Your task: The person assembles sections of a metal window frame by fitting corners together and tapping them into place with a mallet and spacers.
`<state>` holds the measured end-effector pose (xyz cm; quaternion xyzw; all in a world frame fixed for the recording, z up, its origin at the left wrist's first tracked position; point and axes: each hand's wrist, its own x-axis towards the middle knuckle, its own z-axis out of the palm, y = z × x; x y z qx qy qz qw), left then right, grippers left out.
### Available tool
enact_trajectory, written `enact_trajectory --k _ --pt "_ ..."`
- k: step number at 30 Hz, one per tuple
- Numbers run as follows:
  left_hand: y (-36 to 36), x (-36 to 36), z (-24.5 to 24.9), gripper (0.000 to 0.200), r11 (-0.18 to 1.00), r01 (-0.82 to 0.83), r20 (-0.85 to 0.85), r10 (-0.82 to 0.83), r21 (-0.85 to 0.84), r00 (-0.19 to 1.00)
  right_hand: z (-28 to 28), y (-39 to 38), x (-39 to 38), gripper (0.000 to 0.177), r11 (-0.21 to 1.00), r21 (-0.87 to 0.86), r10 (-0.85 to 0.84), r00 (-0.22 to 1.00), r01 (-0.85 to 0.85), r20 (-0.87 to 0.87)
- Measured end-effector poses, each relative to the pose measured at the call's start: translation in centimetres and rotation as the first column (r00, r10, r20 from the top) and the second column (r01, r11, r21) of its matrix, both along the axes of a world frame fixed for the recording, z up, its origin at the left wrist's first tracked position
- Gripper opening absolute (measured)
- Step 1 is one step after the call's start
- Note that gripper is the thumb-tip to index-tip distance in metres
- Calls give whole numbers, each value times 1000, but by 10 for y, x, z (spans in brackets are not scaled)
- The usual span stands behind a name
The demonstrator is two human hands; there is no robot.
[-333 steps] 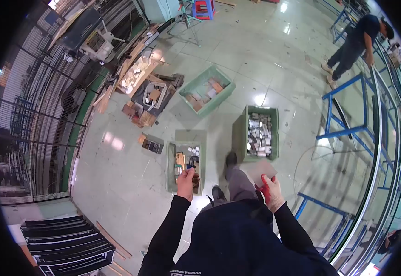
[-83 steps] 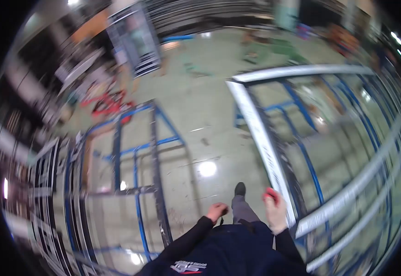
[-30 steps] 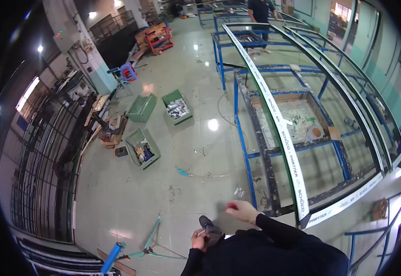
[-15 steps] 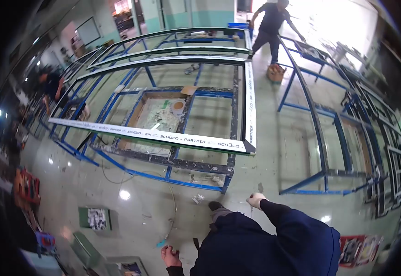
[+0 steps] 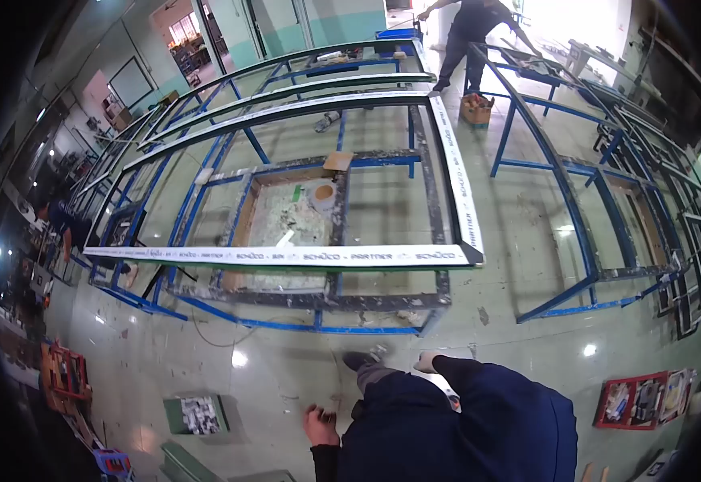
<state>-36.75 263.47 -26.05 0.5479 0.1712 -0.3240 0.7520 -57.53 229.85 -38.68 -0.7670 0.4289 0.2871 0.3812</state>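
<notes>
My left hand (image 5: 320, 424) hangs low beside my body, fingers loosely curled and apart, with nothing visible in it. My right hand (image 5: 427, 363) is held in front of my right side, its fingers mostly turned away and hard to make out. Neither hand touches anything that I can see. Ahead of me a large window or door frame (image 5: 286, 255), dark with white printed protective tape, lies across a blue steel work stand (image 5: 318, 328). Its near right corner is the part closest to my right hand.
Another blue stand (image 5: 559, 189) is to the right. A person (image 5: 475, 32) bends over its far end near a cardboard box (image 5: 476, 111); another person (image 5: 63, 223) works at far left. On the floor are a green bin (image 5: 175, 414), a red crate (image 5: 635, 400) and a thin hose (image 5: 206, 333).
My view has shifted, and the stands and floor bins now appear in different places. My left hand has risen slightly in the picture. The person at the far stand leans over it more.
</notes>
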Motion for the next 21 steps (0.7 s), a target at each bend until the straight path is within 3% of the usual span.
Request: enact_trajectory --k 2,4,7,9,10,14,15,17,19,21 --pt "18 49 -25 26 991 -137 -60 137 11 989 -7 -10 74 58 994 -76 80 993 -73 92" --pt "35 79 -37 28 974 -219 -158 224 48 962 -3 -16 160 60 998 26 48 985 -54 169" --pt "69 111 -59 28 980 -114 -224 148 161 963 18 2 267 56 972 135 152 953 -192 263" --pt "91 124 -61 28 928 -155 -152 217 338 964 62 17 336 47 939 245 137 916 -241 377" --pt "101 128 -62 28 889 -165 -129 240 426 962 58 25 366 43 918 267 153 881 -295 448" --pt "139 115 -76 35 729 -279 -117 440 625 890 97 54 474 44 798 353 320 840 -489 438" --pt "144 113 -76 37 690 -267 -138 471 672 871 104 65 498 45 784 375 323 841 -494 433" --pt "135 106 -58 34 553 -79 -160 371 830 915 112 94 545 45 743 422 346 837 -520 423" --pt "163 72 -133 23 350 -6 -76 222 937 972 118 127 601 43 705 380 430 788 -598 441" --pt "159 79 -133 20 345 156 -230 185 925 955 139 163 664 42 672 429 481 796 -604 367"
